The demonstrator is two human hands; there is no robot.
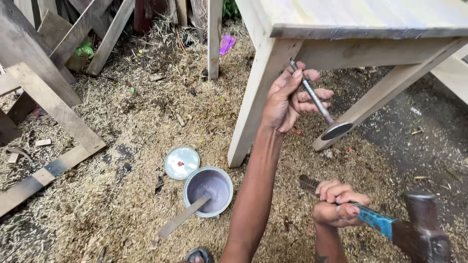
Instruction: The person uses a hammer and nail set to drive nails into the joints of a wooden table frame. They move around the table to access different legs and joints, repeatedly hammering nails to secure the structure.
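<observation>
head view, left to right, your items as they lie. wooden frames (46,92): leaning at far left on the sawdust-covered ground (131,126). round tin lid (182,162): flat on the sawdust, just beside the open tin (208,191), which holds pale lilac paste. flat wooden stick (183,217): one end resting in the tin, the other out on the sawdust. sandal toe (199,254): at the bottom edge. pale wooden table (341,19): unpainted, its near leg (253,104) standing just left of your raised hand. your left hand (287,100): fingers closed around a metal rod (314,97) with a flat round disc end (336,130), held slanting against the table's rail beside the leg, disc downward. your right hand (336,202): lower, clamped on the blue handle of a hammer (419,229), its dark head to the right, well apart from the rod.
</observation>
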